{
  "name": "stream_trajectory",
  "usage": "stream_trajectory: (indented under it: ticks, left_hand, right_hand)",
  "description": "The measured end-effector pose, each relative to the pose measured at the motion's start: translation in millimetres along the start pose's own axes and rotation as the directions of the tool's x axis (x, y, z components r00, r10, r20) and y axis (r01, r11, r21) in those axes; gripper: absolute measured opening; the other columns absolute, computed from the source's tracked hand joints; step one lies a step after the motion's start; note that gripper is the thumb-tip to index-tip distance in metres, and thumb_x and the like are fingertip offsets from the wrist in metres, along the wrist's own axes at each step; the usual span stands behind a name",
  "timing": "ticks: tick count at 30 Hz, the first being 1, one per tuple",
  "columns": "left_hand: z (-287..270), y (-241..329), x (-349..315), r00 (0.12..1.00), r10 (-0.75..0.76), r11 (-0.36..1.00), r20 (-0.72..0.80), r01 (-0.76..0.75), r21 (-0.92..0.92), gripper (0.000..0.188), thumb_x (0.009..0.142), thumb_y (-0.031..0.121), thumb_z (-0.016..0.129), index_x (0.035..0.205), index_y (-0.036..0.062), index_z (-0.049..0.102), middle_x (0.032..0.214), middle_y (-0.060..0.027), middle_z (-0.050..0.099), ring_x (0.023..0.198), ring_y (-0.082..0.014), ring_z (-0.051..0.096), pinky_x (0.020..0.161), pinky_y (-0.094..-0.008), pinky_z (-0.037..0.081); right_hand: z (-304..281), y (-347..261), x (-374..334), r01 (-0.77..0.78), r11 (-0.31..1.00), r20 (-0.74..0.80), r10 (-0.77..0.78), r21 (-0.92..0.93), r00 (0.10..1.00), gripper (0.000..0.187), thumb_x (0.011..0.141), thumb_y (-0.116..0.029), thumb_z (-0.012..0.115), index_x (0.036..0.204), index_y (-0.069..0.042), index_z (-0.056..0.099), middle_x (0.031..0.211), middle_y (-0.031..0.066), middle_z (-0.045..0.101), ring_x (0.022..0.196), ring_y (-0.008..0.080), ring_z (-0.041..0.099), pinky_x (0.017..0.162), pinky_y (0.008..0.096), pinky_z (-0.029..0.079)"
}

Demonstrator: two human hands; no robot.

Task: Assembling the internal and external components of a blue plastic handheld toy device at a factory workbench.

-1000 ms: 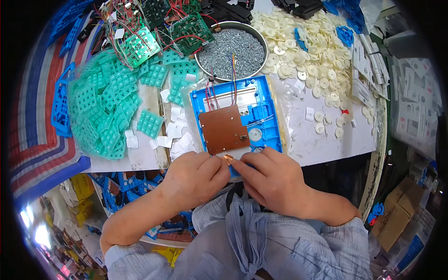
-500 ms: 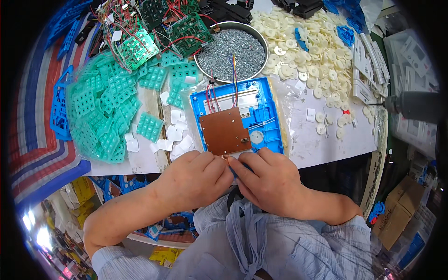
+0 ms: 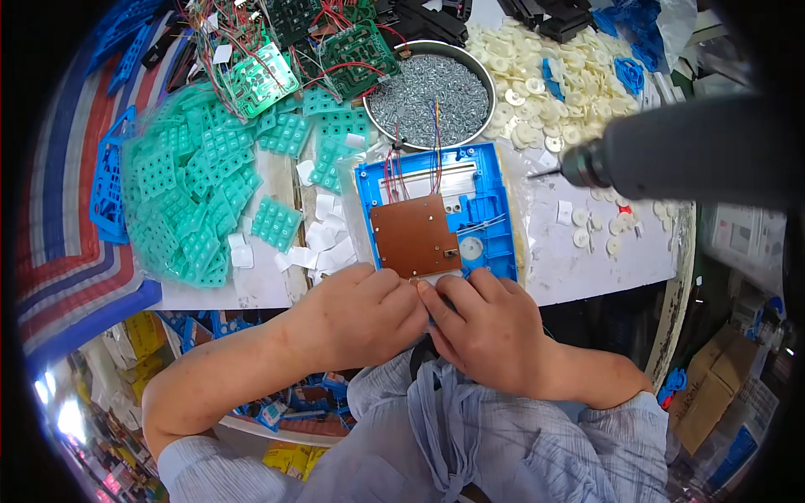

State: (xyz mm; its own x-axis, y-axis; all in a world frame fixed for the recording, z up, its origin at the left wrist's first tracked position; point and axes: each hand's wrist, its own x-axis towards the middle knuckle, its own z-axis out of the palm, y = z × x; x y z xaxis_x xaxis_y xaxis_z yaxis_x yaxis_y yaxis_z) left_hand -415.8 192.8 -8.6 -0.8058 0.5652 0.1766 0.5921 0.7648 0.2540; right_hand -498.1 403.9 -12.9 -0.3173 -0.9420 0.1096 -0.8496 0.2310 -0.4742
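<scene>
The blue case (image 3: 501, 210) lies open at the table's (image 3: 579, 268) near edge, the brown board (image 3: 415, 235) set inside it. Both hands, left (image 3: 365, 314) and right (image 3: 495, 335), have fingers curled together at the board's near edge; whether they pinch something small there, I cannot tell, as the knuckles hide it. Pressing unevenly with those 2 hands could tip the board or crack a corner. The red wires (image 3: 436, 172) rise from the case toward the bowl (image 3: 495, 94) of screws (image 3: 428, 96); a tug could snag them or break a joint. A stray screw might drop in and jam something. The power screwdriver (image 3: 688, 151) juts in from the right, bit toward the case; if bumped, it could swing and scratch it.
</scene>
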Motion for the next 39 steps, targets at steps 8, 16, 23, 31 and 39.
stream_trajectory:
  ticks: [8, 16, 23, 31, 39]
  left_hand:
    - [11.1, 23.0, -1.9, 0.779, -0.597, 0.786, -0.194, 0.519, -0.335, 0.022, 0.071, 0.016, 0.080, 0.085, 0.0078, 0.065, 0.087, -0.0065, 0.055, 0.077, -0.0244, 0.057, 0.065, -0.0393, 0.039]
    - [27.0, 49.2, 1.2, 0.586, -0.765, 0.641, -0.268, 0.647, -0.413, 0.016, 0.074, 0.010, 0.077, 0.083, 0.0070, 0.065, 0.090, -0.0081, 0.055, 0.086, -0.0263, 0.055, 0.074, -0.0390, 0.038]
    - [31.1, 54.6, -48.7, 0.357, -0.827, 0.562, -0.435, 0.553, -0.615, 0.026, 0.072, -0.001, 0.066, 0.098, 0.0013, 0.060, 0.095, -0.0165, 0.055, 0.087, -0.0286, 0.054, 0.077, -0.0385, 0.044]
    - [29.9, 62.0, -42.9, 0.528, -0.829, 0.538, -0.186, 0.659, -0.526, 0.040, 0.076, 0.007, 0.078, 0.111, 0.0037, 0.059, 0.090, -0.0069, 0.061, 0.086, -0.0276, 0.058, 0.077, -0.0402, 0.044]
    - [28.0, 49.5, -39.4, 0.481, -0.849, 0.484, -0.217, 0.545, -0.685, 0.033, 0.081, 0.002, 0.075, 0.111, 0.0023, 0.060, 0.077, -0.0071, 0.061, 0.064, -0.0179, 0.056, 0.056, -0.0286, 0.042]
  right_hand:
    - [-2.3, -6.1, 1.0, -0.022, 0.998, 0.067, 0.026, -0.054, 0.997, 0.037, 0.076, -0.014, 0.065, 0.109, 0.003, 0.066, 0.091, 0.0054, 0.054, 0.084, 0.0201, 0.054, 0.064, 0.0335, 0.040]
    - [1.9, -1.5, -3.1, 0.038, 0.998, 0.029, -0.037, -0.045, 0.999, 0.044, 0.077, -0.014, 0.065, 0.117, 0.004, 0.065, 0.094, 0.0064, 0.055, 0.086, 0.0204, 0.054, 0.066, 0.0329, 0.040]
    - [-1.0, 2.1, -2.9, 0.059, 0.998, 0.042, -0.058, -0.024, 0.997, 0.053, 0.074, -0.015, 0.069, 0.123, 0.005, 0.063, 0.097, 0.0068, 0.056, 0.088, 0.0216, 0.056, 0.068, 0.0331, 0.044]
    - [-7.4, 1.3, 2.0, 0.103, 0.993, 0.108, -0.096, -0.063, 0.989, 0.064, 0.071, -0.020, 0.075, 0.131, -0.002, 0.062, 0.101, 0.0068, 0.057, 0.086, 0.0218, 0.057, 0.066, 0.0316, 0.048]
    - [-7.1, -8.8, 10.3, 0.143, 0.961, 0.260, -0.079, -0.236, 0.962, 0.067, 0.077, -0.013, 0.066, 0.142, -0.006, 0.052, 0.098, 0.0082, 0.054, 0.085, 0.0234, 0.058, 0.058, 0.0318, 0.050]
